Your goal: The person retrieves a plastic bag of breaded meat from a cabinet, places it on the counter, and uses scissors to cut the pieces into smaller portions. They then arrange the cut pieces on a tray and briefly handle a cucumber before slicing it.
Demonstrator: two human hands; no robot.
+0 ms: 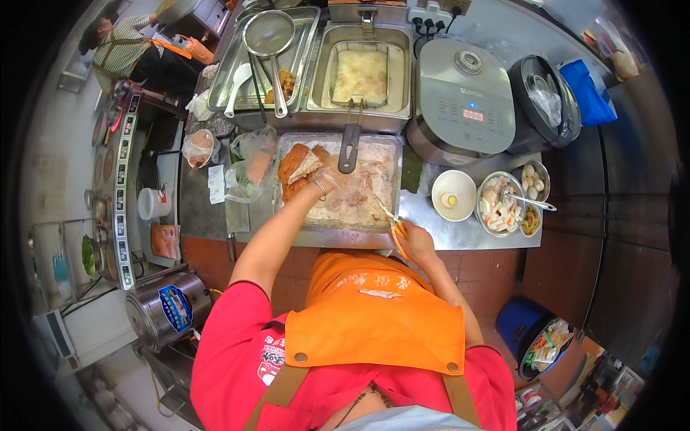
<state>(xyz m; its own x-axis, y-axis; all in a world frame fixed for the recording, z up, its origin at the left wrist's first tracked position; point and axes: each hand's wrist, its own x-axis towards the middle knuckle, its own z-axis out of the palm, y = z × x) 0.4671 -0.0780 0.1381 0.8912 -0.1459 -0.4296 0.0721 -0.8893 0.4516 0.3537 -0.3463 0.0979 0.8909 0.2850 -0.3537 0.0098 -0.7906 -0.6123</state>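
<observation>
My left hand [324, 182], in what looks like a clear plastic glove, is at the orange-brown marinated meat [295, 166] in a clear tray [400, 172]; its fingers are blurred, so I cannot tell whether it grips a piece. Pale flour-like coating [345, 207] covers much of the tray. My right hand [416, 241] holds orange-handled scissors [400, 233], their coated blades over the tray's right edge. Behind the tray, a fryer basket [359, 73] with bubbling food sits in the deep fryer [400, 86]; its dark handle [350, 148] reaches over the tray.
A metal tray [215, 91] with a strainer [268, 33] stands back left. To the right are a rice cooker [463, 102], a white bowl [454, 188] and metal bowls [498, 229]. Bagged food [259, 167] and a cleaver-like blade [237, 216] lie left. Another person [145, 54] stands far left.
</observation>
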